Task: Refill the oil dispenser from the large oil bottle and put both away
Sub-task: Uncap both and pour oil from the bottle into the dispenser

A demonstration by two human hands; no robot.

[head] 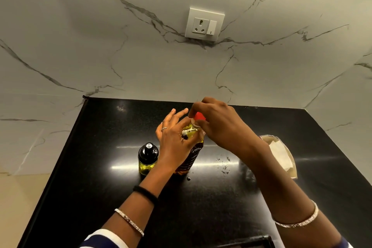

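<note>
Left hand (174,137) grips large oil bottle (190,160) at its shoulder; right hand (218,123) arches above it, fingertips pinching red cap (200,116). Oil dispenser (148,158) just left of bottle.

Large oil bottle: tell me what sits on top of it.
A red cap, pinched by the right hand, is at the mouth of the large oil bottle. The hand covers whether it is screwed on.

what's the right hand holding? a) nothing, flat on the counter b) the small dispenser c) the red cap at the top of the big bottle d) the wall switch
c: the right hand pinches the red cap at the mouth of the big bottle, which the left hand holds.
</note>
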